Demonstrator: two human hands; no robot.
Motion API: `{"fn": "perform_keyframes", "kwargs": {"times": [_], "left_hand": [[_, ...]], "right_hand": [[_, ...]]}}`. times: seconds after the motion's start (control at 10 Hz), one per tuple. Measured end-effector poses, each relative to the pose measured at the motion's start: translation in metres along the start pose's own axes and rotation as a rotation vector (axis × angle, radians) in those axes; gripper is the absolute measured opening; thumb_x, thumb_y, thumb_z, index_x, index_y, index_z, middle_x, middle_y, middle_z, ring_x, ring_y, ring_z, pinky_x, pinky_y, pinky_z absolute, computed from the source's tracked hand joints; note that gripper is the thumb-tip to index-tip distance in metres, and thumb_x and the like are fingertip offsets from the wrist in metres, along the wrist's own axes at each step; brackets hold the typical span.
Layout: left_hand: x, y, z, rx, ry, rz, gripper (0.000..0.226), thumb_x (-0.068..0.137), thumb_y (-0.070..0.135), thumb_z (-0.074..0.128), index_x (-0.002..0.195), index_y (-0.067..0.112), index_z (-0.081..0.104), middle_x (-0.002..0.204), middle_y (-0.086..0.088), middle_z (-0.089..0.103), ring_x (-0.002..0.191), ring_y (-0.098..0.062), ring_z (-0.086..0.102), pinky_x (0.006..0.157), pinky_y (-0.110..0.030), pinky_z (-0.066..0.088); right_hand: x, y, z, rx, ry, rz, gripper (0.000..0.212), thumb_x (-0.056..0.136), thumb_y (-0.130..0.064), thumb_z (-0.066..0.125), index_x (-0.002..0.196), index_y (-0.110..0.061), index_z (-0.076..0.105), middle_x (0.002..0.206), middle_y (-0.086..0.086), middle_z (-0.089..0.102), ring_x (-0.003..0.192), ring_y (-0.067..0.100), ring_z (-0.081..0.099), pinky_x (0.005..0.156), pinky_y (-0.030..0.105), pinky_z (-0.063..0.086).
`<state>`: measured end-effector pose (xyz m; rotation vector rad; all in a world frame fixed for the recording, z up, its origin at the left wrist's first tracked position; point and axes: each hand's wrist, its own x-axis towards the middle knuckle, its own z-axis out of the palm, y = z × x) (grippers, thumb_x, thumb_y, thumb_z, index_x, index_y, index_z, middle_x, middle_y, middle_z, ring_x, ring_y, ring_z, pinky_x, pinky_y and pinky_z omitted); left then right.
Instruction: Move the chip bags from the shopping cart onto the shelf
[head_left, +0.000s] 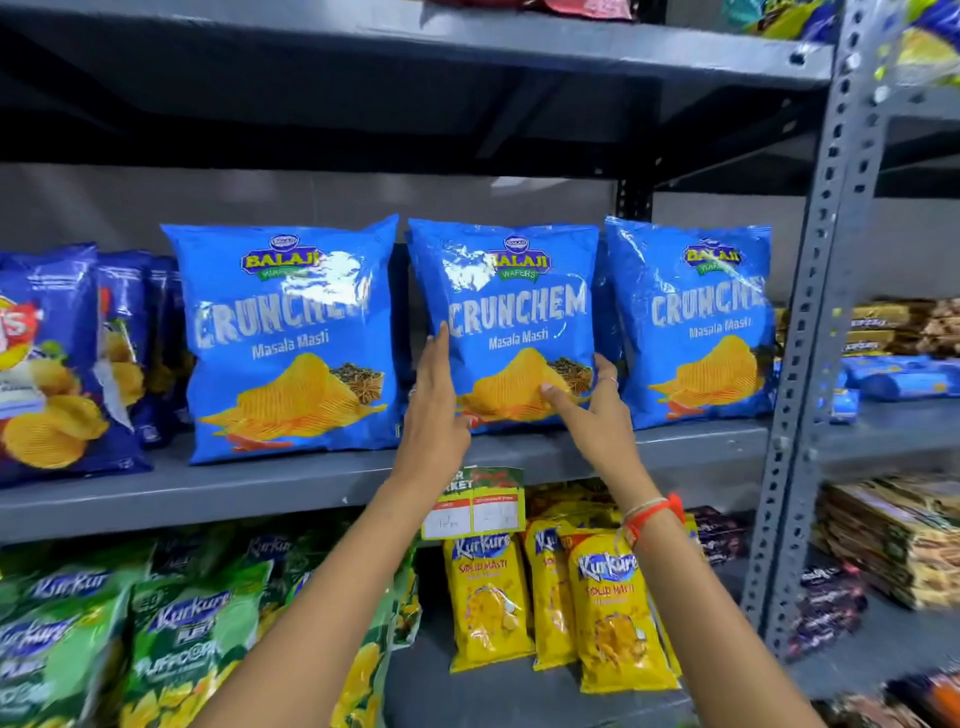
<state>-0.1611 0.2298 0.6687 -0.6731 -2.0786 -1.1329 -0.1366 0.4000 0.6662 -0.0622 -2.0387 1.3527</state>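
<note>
Three blue Crunchem chip bags stand upright in a row on the grey middle shelf (332, 480). My left hand (434, 410) presses flat against the left edge of the middle chip bag (511, 291), fingers pointing up. My right hand (592, 410) holds that bag's lower right corner, thumb across its front. The left chip bag (288, 332) and the right chip bag (698, 317) stand free on either side. The shopping cart is out of view.
Dark blue chip bags (57, 364) fill the shelf's far left. Below are green Kurkure bags (171, 639) and yellow Kurkure bags (613, 613), with a price tag (472, 512) on the shelf edge. A perforated grey upright (826, 291) divides off the right-hand shelves of packets.
</note>
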Motion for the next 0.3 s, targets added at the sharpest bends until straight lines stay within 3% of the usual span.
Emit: {"fn": "perform_keyframes", "kwargs": {"times": [0.1,0.2,0.3], "left_hand": [[0.004,-0.003,0.000,-0.013,-0.007,-0.010,0.102,0.077,-0.013,0.057,0.145,0.036,-0.002,0.159,0.005,0.005,0.145,-0.018,0.015,0.098,-0.028,0.039],[0.000,0.002,-0.001,-0.026,-0.019,-0.028,0.102,0.077,-0.013,0.058,0.145,0.033,-0.002,0.159,0.002,0.004,0.146,-0.019,0.011,0.095,-0.019,0.038],[-0.005,0.014,-0.005,-0.025,0.000,-0.003,0.098,0.079,-0.006,0.059,0.145,0.029,-0.003,0.160,-0.004,-0.001,0.147,-0.020,0.004,0.083,0.001,0.027]], "right_hand": [[-0.001,0.002,0.001,-0.017,0.011,-0.030,0.080,0.084,-0.038,0.061,0.147,-0.014,0.018,0.137,0.011,0.051,0.116,0.025,0.050,0.084,0.031,0.035],[-0.004,0.001,0.001,-0.035,-0.007,-0.036,0.080,0.084,-0.037,0.062,0.146,-0.013,0.018,0.142,0.010,0.046,0.122,0.026,0.047,0.086,0.030,0.034],[-0.005,-0.005,-0.006,0.022,0.094,-0.089,0.077,0.084,-0.034,0.063,0.144,-0.011,0.023,0.144,0.009,0.043,0.130,0.023,0.043,0.097,0.028,0.035]]}}
